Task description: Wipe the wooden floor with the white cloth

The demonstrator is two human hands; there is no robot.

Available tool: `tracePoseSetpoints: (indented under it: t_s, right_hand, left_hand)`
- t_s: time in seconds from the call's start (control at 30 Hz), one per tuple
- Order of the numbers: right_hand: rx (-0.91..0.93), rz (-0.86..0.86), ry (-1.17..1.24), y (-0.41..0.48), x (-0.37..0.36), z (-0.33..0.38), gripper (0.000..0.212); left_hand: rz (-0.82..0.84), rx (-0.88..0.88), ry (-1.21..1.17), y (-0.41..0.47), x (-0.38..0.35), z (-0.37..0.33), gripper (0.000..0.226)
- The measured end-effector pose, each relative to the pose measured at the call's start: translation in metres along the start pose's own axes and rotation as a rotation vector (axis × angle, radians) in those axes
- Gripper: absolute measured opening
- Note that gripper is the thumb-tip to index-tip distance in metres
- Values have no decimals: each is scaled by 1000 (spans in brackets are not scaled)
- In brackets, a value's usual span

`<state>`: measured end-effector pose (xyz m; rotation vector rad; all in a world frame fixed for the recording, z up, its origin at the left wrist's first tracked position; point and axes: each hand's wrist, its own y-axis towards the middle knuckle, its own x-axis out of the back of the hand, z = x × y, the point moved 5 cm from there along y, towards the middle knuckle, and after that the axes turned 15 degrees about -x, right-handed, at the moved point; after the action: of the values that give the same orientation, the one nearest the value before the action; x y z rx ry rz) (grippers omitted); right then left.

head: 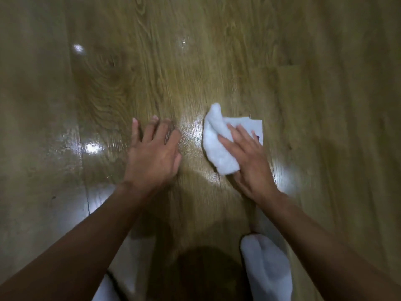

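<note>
The wooden floor point(165, 68) fills the view, brown with dark grain and shiny reflections. A crumpled white cloth point(217, 146) lies on it right of centre. My right hand point(249, 161) presses flat on the cloth, fingers spread over it and thumb tucked under its lower edge. My left hand point(153, 155) rests on the bare floor to the left of the cloth, palm down, fingers apart, holding nothing. A wet, glossy patch lies between the two hands.
A white sock on a foot point(267, 268) shows at the bottom right, below my right forearm. White fabric point(104, 287) shows at the bottom left. A dark shadow lies on the floor between them.
</note>
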<state>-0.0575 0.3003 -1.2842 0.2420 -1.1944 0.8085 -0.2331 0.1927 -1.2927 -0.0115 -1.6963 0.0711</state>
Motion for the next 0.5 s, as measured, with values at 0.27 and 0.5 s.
tracePoseSetpoints:
  t_s: [0.27,0.5]
  right_hand:
    - [-189,-51,-4,16,36,-68,59]
    - [7,-5,-45,6,22,-55,58]
  left_hand:
    - [145,93,23,12,10,-10,38]
    - [214,155,41,18,15,-15,56]
